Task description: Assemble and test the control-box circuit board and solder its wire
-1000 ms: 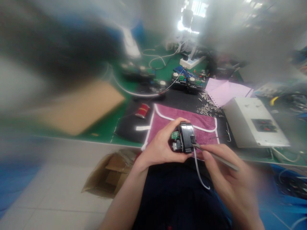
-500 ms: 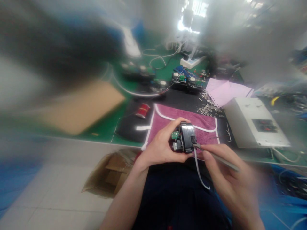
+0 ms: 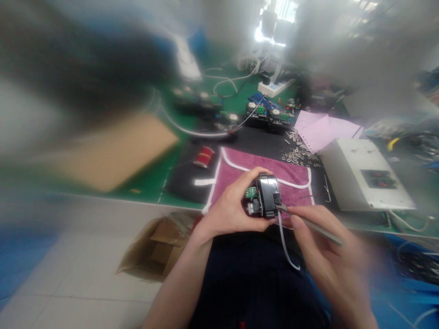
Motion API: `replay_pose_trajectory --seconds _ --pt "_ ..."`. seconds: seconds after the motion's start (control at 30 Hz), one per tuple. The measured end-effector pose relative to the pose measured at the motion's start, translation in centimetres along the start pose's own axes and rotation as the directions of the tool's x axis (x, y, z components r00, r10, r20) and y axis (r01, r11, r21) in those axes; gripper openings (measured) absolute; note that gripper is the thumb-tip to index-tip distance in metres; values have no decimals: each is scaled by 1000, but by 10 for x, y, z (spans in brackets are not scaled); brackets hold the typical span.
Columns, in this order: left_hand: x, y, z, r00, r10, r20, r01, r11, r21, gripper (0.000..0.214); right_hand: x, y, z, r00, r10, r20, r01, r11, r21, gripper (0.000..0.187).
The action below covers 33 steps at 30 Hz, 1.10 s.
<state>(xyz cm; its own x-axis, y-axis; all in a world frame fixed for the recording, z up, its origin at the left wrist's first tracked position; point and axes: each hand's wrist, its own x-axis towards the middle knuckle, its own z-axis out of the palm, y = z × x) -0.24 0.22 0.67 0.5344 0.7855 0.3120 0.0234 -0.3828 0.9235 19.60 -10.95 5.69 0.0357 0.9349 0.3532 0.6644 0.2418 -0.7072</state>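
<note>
Holds blk circuit module [image 3: 269, 195] in L hand [image 3: 232, 208] by purple cloth [image 3: 288, 171], w/ fingers curved round edges. Pinches metal tool [image 3: 320, 230] in R hand [image 3: 329, 258], w/ tip at grey cable [image 3: 283, 242]. Shows no clear recent shift; prob. steady work.

From where I stand, the housing [image 3: 269, 195] is glossy black, its circuit board [image 3: 250, 192] bright green, its cord [image 3: 283, 243] pale grey. The tool [image 3: 322, 230] is dull grey. The cloth [image 3: 240, 161] is plum with white trim; the spool [image 3: 204, 157] is red with a yellowish stripe. The mat [image 3: 255, 140] is black, the bench top [image 3: 154, 183] green, the papers [image 3: 329, 130] pale pink, the metal box [image 3: 358, 157] off-white. Through the blur, the flat board [image 3: 126, 155] looks tan, I think.
</note>
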Motion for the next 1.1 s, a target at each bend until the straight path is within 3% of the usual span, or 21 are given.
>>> replay_pose_trajectory --seconds 1.1 --pt "0 -2 2 1000 1 -5 -1 1000 -2 88 3 -1 -1 1000 -28 2 28 1000 3 19"
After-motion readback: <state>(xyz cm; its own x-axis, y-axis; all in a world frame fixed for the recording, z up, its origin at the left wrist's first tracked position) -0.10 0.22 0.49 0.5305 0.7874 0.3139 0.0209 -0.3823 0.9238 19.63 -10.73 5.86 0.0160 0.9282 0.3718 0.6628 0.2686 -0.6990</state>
